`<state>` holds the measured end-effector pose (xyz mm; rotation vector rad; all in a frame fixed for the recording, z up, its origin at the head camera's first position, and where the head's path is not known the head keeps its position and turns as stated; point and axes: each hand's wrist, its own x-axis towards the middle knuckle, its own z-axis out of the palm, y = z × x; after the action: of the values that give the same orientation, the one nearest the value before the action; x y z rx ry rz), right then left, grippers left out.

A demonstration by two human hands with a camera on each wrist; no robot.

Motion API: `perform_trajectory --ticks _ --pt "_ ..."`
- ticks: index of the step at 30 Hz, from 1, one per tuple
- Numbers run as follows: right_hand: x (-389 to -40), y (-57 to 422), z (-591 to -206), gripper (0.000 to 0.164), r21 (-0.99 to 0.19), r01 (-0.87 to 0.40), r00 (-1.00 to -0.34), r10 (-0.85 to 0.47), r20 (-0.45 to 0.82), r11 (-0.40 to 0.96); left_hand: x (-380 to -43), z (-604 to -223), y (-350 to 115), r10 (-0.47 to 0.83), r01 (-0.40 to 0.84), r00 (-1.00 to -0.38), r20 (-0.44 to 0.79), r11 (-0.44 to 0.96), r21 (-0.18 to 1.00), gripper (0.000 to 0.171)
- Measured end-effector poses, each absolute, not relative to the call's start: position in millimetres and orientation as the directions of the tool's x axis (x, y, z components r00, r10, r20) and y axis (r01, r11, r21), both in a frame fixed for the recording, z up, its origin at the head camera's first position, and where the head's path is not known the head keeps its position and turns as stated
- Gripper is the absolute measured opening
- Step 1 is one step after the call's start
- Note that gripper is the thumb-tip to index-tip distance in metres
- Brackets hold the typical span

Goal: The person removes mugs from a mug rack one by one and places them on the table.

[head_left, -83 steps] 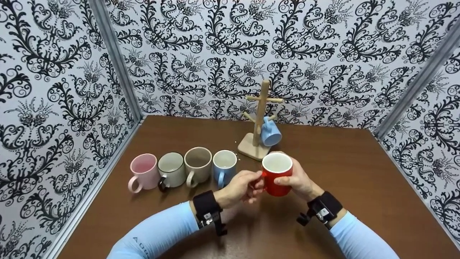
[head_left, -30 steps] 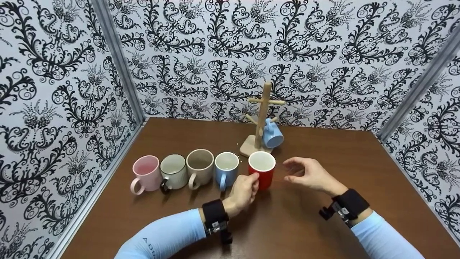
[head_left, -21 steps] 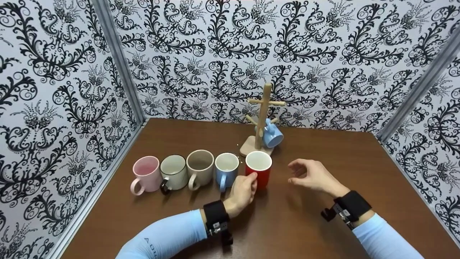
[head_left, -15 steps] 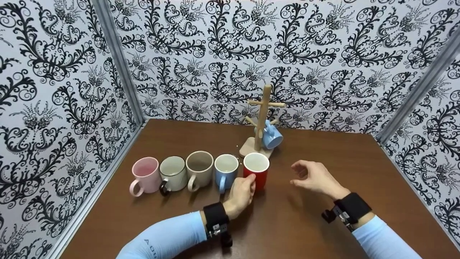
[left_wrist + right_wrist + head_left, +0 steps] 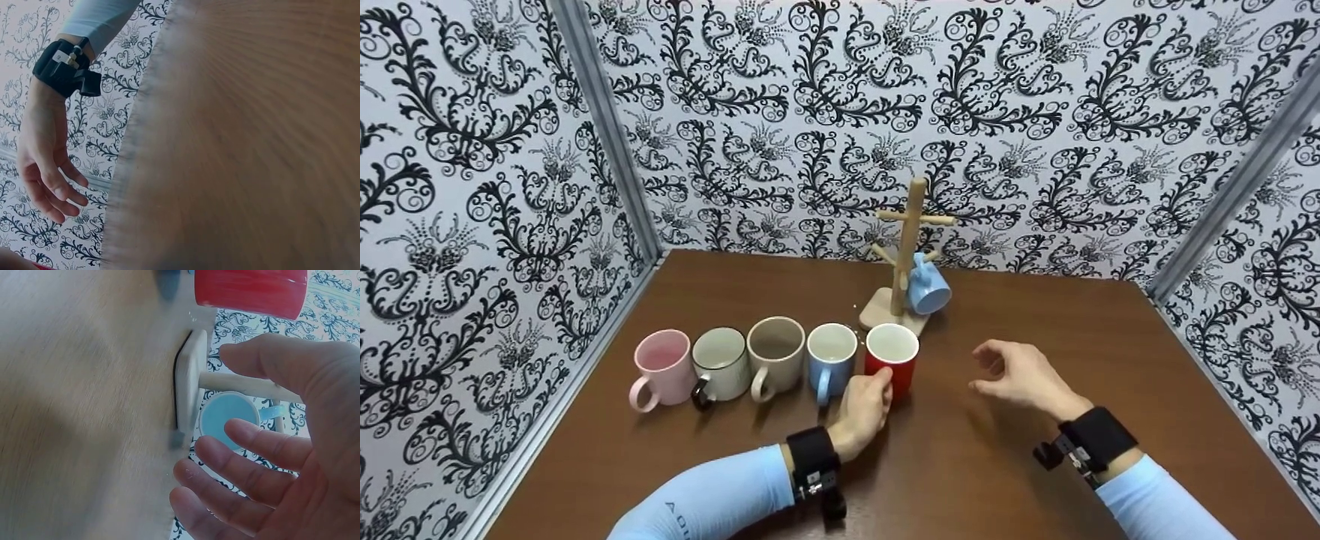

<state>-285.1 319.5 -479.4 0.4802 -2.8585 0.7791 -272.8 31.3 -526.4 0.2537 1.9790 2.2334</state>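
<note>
My left hand (image 5: pixel 864 409) grips a red mug (image 5: pixel 901 382) with a white inside, thumb on top at the handle, which the fingers hide. The mug stands upright beside a light blue mug (image 5: pixel 831 366); whether its base touches the table cannot be told. My right hand (image 5: pixel 1024 375) is to the right of the red mug, apart from it, fingers loosely bent with nothing between them. In the right wrist view its palm (image 5: pixel 337 455) and spread fingers show, with the red mug (image 5: pixel 250 292) above. Only a red sliver of the mug appears in the left wrist view's bottom corner.
Left of the light blue mug stand a taupe mug (image 5: pixel 776 356), a pale grey mug (image 5: pixel 721 365) with a black handle and a pink mug (image 5: pixel 666 369). Behind is a wooden mug tree (image 5: pixel 911 247), a blue mug (image 5: pixel 930 291) hanging on it. Patterned walls (image 5: pixel 810 112) enclose the table (image 5: pixel 1072 322).
The right hand has let go of the red mug and moved right. The left hand, now gripping at the handle, has carried the mug left towards the light blue mug.
</note>
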Motion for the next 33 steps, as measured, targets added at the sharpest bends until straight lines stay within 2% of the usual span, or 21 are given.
perform_trajectory --ticks 12,25,33 --pt "-282.7 318.2 -479.9 0.044 -0.478 -0.319 -0.947 -0.251 0.202 0.818 -278.1 -534.6 33.8 0.175 0.023 -0.984 0.036 -0.076 0.997 0.052" --pt "-280.3 318.6 -481.1 0.041 -0.485 -0.323 -0.945 -0.249 0.213 0.813 -283.8 -538.3 33.7 0.171 -0.032 -0.985 -0.019 -0.071 0.997 0.051" --pt "-280.1 319.8 -480.8 0.042 -0.485 -0.336 -0.940 -0.259 0.221 0.807 -286.4 -540.4 34.2 0.161 -0.022 -0.987 -0.017 -0.028 0.999 0.049"
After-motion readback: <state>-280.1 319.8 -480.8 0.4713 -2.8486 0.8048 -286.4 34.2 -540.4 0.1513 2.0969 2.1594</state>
